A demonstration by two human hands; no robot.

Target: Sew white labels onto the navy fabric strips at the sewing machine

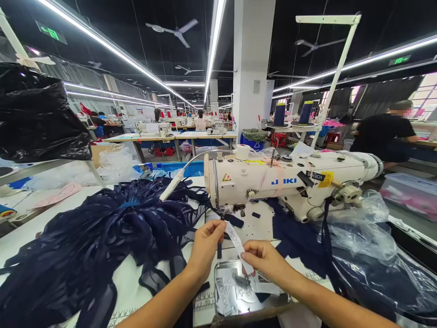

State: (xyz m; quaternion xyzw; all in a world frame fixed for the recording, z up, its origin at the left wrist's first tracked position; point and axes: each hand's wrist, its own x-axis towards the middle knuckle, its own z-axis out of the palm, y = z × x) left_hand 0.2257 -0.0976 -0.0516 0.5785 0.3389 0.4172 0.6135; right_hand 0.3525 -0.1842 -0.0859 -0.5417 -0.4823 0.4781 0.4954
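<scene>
A white printed label (234, 238) is stretched between my two hands, just in front of the sewing machine's needle area. My left hand (208, 241) pinches its upper end between thumb and fingers. Lower down, the fingers of my right hand (261, 257) are closed on the other end. Below them sits a metal tray (218, 314) with several labels, some white and some dark. The white sewing machine (246, 182) stands right behind the label. A big bundle of dark navy fabric strips (85, 232) spreads over the table to the left of my hands.
More navy fabric (300, 241) lies right of the needle area, beside a clear plastic bag (365, 228). A black plastic bag (41, 114) hangs at upper left. Two navy thread cones (280, 115) stand behind the machine. A person in black (382, 132) is at the right.
</scene>
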